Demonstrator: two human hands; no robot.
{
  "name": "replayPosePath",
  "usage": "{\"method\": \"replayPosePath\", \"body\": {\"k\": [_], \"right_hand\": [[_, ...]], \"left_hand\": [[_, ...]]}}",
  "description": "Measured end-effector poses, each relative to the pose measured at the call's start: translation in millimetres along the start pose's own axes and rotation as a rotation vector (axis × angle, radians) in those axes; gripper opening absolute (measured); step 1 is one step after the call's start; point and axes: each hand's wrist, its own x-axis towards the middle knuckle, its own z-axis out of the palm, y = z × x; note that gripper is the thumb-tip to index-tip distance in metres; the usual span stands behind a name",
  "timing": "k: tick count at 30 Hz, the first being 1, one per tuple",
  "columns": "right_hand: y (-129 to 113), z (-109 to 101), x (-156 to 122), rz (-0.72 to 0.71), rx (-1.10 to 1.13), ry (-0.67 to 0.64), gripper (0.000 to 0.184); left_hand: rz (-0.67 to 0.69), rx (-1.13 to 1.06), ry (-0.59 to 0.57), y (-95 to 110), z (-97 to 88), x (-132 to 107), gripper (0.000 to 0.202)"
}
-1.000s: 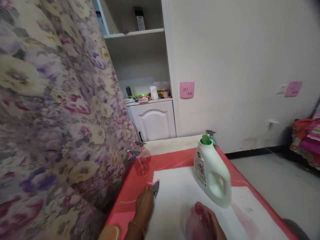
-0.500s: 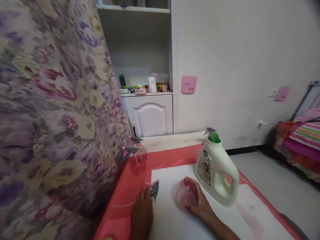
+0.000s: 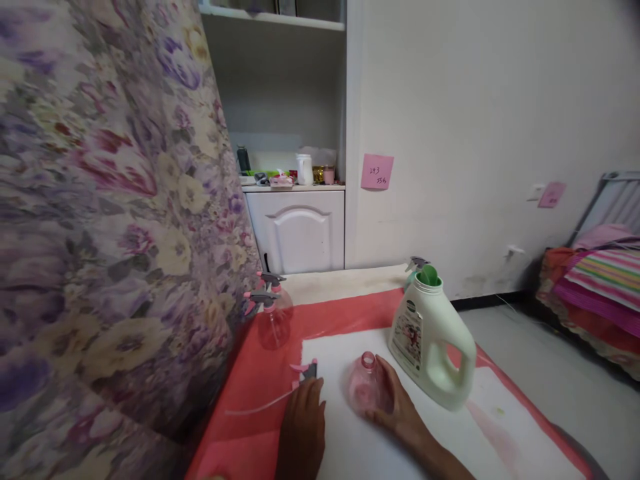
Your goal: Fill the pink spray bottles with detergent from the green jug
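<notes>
The right hand (image 3: 397, 410) held a clear pink bottle (image 3: 361, 393), thumb along the near side and fingers curled round the right side; the bottle stood upright with its mouth uncovered. The left hand (image 3: 303, 427) lay palm down, its fingers close together at the near end of a gray-and-pink spray head (image 3: 312, 371); whether they gripped it or merely touched it I could not tell. A thin tube (image 3: 250, 411) ran leftward from the spray head over a red cover (image 3: 330, 320). The pink bottle was on a white sheet (image 3: 345, 447), with the spray head at that sheet's left edge. Just beyond the right hand stood a pale green jug (image 3: 435, 347), a green cup (image 3: 429, 275) set in its neck and a teal spray bottle (image 3: 413, 267) partly hidden behind it. Farther left on the red cover, two capped pink spray bottles (image 3: 274, 328) stood close together, one behind the other. Past the table were a white cabinet (image 3: 310, 233), a flowered curtain (image 3: 125, 220) on the left, a pink note (image 3: 377, 171) on the wall, and, at far right, striped bedding (image 3: 605, 277).
</notes>
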Motion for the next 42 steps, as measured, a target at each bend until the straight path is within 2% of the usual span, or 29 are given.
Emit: {"method": "replayPosePath", "body": {"k": [2, 5, 9, 11, 13, 16, 18, 23, 27, 32, 38, 42], "right_hand": [[5.1, -6.9, -7.7, -0.015, -0.024, -0.002, 0.091], [5.2, -23.8, -23.3, -0.048, -0.112, 0.021, 0.074], [-18.8, -61.1, -42.7, -0.116, -0.164, 0.094, 0.049], [-35.7, -83.6, -47.3, -0.159, -0.181, 0.192, 0.042], [-49.6, -104.9, -47.4, -0.176, -0.166, 0.345, 0.040], [-59.6, -129.0, -40.8, -0.125, -0.115, 0.594, 0.043], [-59.8, -137.8, -34.3, -0.075, -0.099, 0.652, 0.046], [-59.1, -138.0, -19.1, 0.000, -0.021, 0.554, 0.050], [-61.1, -134.1, -7.8, 0.013, 0.026, 0.477, 0.042], [-45.6, -144.6, 7.3, 0.025, -0.022, 0.442, 0.040], [-33.3, -157.6, 20.8, 0.019, -0.035, 0.292, 0.049], [-36.4, -160.1, 27.3, 0.028, 0.007, 0.198, 0.056]], "left_hand": [[0.011, -0.026, 0.005, 6.3, 1.0, -1.8, 0.032], [0.023, -0.061, 0.025, 13.1, 2.7, -4.8, 0.032], [0.046, -0.101, 0.031, 15.9, 7.4, -7.7, 0.033], [0.046, -0.142, 0.022, 16.7, 9.4, -7.9, 0.032], [0.028, -0.198, -0.003, 18.0, 10.6, -7.4, 0.031], [-0.041, -0.281, -0.078, 20.7, 11.7, -6.7, 0.035], [-0.100, -0.333, -0.122, 22.2, 13.0, -5.9, 0.040], [-0.271, -0.536, -0.192, 26.9, 18.1, 5.6, 0.056], [-0.396, -0.708, -0.246, 39.0, 19.6, 23.1, 0.071], [-0.489, -0.802, -0.349, 58.4, 22.1, 38.2, 0.091], [-0.536, -0.823, -0.324, 65.1, 29.8, 47.1, 0.083], [-0.503, -0.862, -0.324, 63.5, 21.3, 61.4, 0.082]]}}
